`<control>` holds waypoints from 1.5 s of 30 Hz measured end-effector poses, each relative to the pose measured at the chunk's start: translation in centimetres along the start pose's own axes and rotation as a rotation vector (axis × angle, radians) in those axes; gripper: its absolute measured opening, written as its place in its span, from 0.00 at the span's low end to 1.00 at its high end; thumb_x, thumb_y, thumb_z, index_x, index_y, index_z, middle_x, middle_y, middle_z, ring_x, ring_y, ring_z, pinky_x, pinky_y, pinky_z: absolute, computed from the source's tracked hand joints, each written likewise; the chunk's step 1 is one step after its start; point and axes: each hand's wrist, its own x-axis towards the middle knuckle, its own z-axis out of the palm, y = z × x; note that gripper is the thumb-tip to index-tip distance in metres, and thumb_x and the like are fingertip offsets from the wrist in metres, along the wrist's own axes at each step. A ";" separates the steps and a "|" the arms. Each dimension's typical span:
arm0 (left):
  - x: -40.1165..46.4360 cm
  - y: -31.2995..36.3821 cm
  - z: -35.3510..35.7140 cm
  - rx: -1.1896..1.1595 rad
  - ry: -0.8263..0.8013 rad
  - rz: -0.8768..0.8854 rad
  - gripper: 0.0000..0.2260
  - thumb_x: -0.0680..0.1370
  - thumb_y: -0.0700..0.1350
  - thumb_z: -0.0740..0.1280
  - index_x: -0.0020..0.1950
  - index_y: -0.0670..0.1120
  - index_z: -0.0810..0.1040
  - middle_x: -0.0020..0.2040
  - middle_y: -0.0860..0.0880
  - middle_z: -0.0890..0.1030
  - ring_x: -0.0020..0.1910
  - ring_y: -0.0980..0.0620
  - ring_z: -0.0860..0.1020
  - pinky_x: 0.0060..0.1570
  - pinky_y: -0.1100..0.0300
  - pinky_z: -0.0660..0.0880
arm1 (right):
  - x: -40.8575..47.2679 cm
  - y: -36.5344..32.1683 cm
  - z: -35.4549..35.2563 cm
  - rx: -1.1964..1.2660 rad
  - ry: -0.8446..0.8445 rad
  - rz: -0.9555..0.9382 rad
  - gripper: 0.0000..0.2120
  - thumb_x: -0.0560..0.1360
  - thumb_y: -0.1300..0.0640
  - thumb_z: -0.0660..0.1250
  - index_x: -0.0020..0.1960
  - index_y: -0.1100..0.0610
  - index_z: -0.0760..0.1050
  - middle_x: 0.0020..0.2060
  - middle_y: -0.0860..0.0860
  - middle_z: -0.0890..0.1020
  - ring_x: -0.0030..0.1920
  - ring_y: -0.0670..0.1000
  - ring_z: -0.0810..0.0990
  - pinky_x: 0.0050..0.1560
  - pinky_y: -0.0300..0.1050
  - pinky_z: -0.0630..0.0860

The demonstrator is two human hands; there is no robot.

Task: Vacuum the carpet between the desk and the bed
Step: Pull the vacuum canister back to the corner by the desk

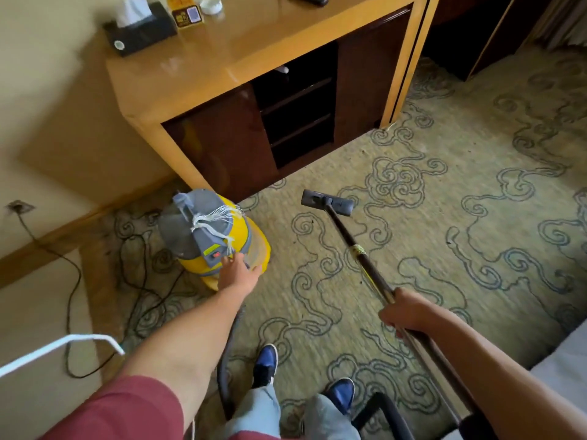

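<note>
A yellow canister vacuum [222, 236] with a grey lid stands on the patterned carpet [444, 217] by the desk's left corner. My left hand [238, 271] reaches onto its lid beside the red switch [216, 254], fingers spread, holding nothing. My right hand [405, 311] grips the dark wand [355, 249], which slopes forward to the grey floor head [327, 203] resting on the carpet in front of the desk [222, 68]. A white bed corner [568, 369] shows at the lower right.
A black power cord [71, 281] runs from a wall socket [19, 207] and loops over the floor left of the vacuum. The hose [227, 360] trails past my blue shoes [266, 363]. A tissue box [139, 30] and small items sit on the desk.
</note>
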 end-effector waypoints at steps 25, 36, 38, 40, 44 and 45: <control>16.0 -14.6 1.9 0.013 0.243 -0.204 0.46 0.68 0.56 0.80 0.79 0.43 0.62 0.78 0.43 0.65 0.75 0.40 0.68 0.69 0.45 0.71 | 12.2 -12.2 8.8 -0.024 0.080 0.143 0.19 0.69 0.61 0.70 0.57 0.63 0.69 0.41 0.60 0.81 0.23 0.53 0.83 0.22 0.41 0.75; 26.7 -16.0 2.6 0.677 0.342 0.447 0.44 0.70 0.63 0.75 0.80 0.47 0.62 0.83 0.43 0.53 0.83 0.37 0.50 0.78 0.35 0.51 | 17.2 -15.3 14.7 -0.015 -0.051 0.138 0.21 0.71 0.65 0.70 0.60 0.63 0.65 0.42 0.62 0.81 0.29 0.57 0.86 0.31 0.54 0.84; 27.5 -16.2 3.5 0.704 0.317 0.500 0.38 0.72 0.63 0.73 0.77 0.49 0.67 0.82 0.43 0.56 0.82 0.37 0.50 0.78 0.35 0.54 | 17.9 -15.3 15.6 -0.008 -0.047 0.147 0.21 0.71 0.65 0.70 0.60 0.64 0.65 0.42 0.61 0.81 0.28 0.56 0.85 0.30 0.54 0.84; 27.9 -16.6 4.5 0.689 0.290 0.492 0.36 0.73 0.60 0.73 0.77 0.50 0.66 0.82 0.43 0.57 0.82 0.37 0.51 0.78 0.36 0.54 | 18.7 -15.3 16.6 -0.001 -0.042 0.159 0.21 0.71 0.64 0.70 0.60 0.64 0.66 0.41 0.61 0.81 0.25 0.55 0.84 0.24 0.47 0.80; 28.3 -16.4 5.9 0.683 0.305 0.476 0.36 0.73 0.57 0.75 0.77 0.49 0.66 0.81 0.41 0.58 0.81 0.34 0.52 0.77 0.35 0.54 | 19.7 -14.9 17.3 0.035 -0.077 0.219 0.20 0.74 0.61 0.71 0.60 0.66 0.67 0.41 0.64 0.81 0.24 0.57 0.83 0.23 0.45 0.78; 28.5 -16.4 6.1 0.679 0.321 0.476 0.36 0.73 0.56 0.75 0.76 0.48 0.66 0.81 0.40 0.59 0.81 0.34 0.52 0.77 0.35 0.55 | 20.0 -15.0 17.4 0.050 -0.093 0.244 0.19 0.75 0.61 0.70 0.60 0.68 0.67 0.41 0.65 0.81 0.24 0.59 0.83 0.24 0.47 0.79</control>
